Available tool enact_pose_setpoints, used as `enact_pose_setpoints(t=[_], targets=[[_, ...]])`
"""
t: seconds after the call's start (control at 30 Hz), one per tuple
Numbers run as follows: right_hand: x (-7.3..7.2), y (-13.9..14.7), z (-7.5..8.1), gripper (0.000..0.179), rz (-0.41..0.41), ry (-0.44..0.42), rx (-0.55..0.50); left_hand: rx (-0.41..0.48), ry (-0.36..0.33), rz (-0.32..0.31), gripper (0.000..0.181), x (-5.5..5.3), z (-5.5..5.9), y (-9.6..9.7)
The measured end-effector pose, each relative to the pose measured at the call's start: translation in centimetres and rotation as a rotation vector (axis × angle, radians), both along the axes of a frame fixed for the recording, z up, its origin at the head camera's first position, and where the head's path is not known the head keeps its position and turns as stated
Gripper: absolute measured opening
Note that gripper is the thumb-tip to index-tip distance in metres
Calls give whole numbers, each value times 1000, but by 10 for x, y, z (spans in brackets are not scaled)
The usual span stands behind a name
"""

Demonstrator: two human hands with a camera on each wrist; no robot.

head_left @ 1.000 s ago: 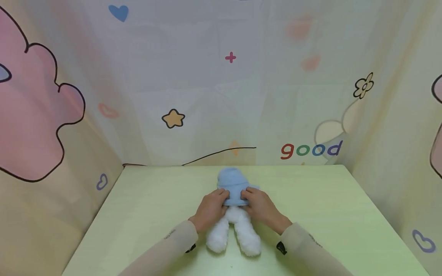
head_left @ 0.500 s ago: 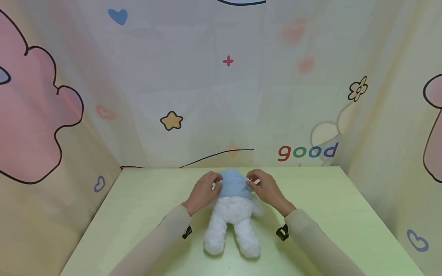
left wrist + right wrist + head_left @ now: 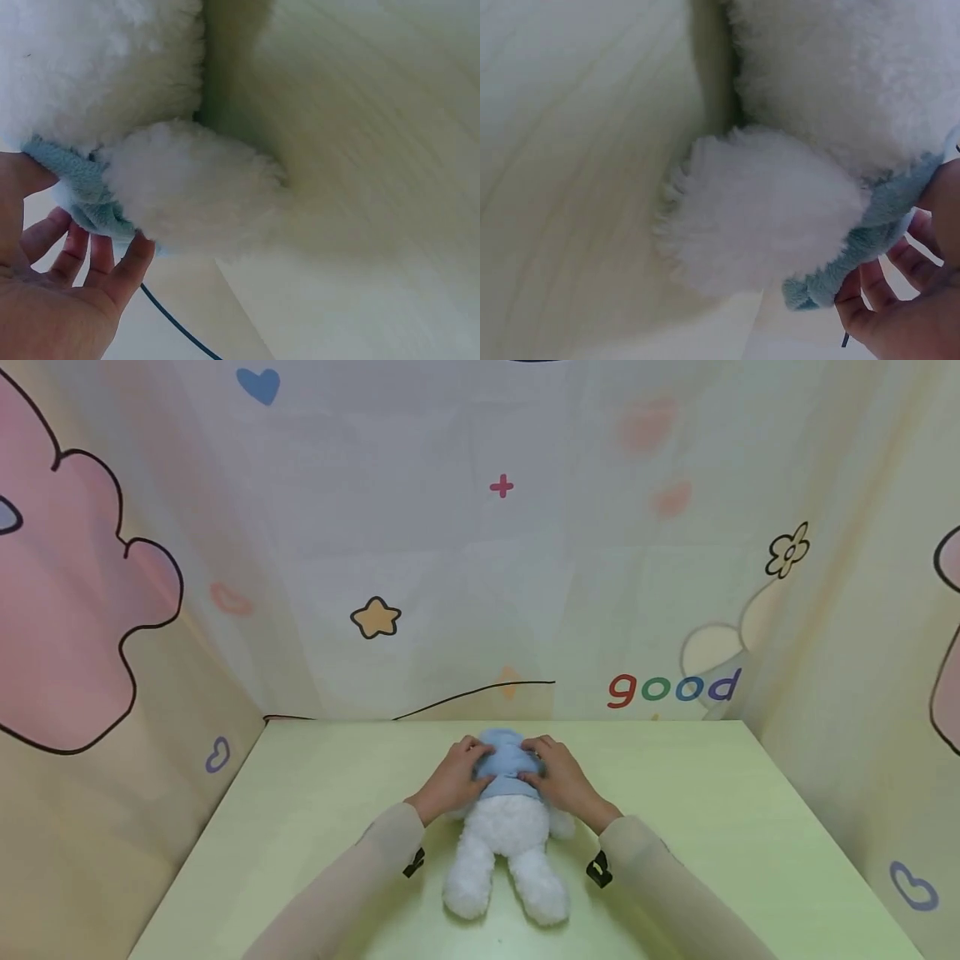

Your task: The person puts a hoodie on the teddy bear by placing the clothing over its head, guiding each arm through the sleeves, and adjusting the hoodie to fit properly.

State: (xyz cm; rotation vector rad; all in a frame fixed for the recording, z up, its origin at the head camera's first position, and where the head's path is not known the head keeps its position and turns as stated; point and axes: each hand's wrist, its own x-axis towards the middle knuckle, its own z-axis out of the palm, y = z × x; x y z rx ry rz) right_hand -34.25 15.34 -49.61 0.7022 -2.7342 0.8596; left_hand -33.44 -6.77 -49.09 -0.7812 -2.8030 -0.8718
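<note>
A white fluffy plush toy point(image 3: 510, 825) lies on its back or front on the table, legs toward me. Blue fleecy toy clothing point(image 3: 510, 764) is bunched over its upper part, and the face is out of sight. My left hand point(image 3: 452, 779) grips the cloth's left side, thumb near the lower hem and fingers higher up. On the opposite side my right hand point(image 3: 567, 783) grips it likewise. Both wrist views show blue folds point(image 3: 82, 180) between thumb and fingers, beside a stubby white arm point(image 3: 765, 214).
The pale yellow-green table point(image 3: 315, 827) runs back to a printed fabric backdrop point(image 3: 450, 543), with fabric walls at both sides. A dark thin cord point(image 3: 176, 322) shows below the toy in the left wrist view.
The clothing's hem sits farther up than a second ago, baring the belly and arms. Both hands left the hem, moved up beside the cloth, then came inward onto it.
</note>
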Motion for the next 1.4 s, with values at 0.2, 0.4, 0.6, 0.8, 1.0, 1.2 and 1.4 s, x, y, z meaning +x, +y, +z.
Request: enact_pose_setpoints(t=[0.2,0.4,0.6,0.8,1.0,1.2,1.4], targets=[[8,-7,-4,29,-44,139,5,-23,75,22,26,3,-9,0],[13,-11,-8,27,-71,197,9,-77,199,37,22,5,-13,0],[16,-11,-7,25,-73,202,39,-75,165,42,17,8,-12,0],[17,-9,-6,22,-97,212,74,-42,130,18,10,12,-10,1],[17,-5,-4,20,-110,209,94,-118,132,-25,16,11,-7,0],[21,2,-4,17,-34,208,83,-107,-26,-54,32,13,-6,-9],[21,5,1,26,16,127,106,-133,-260,-90,75,22,6,-17]])
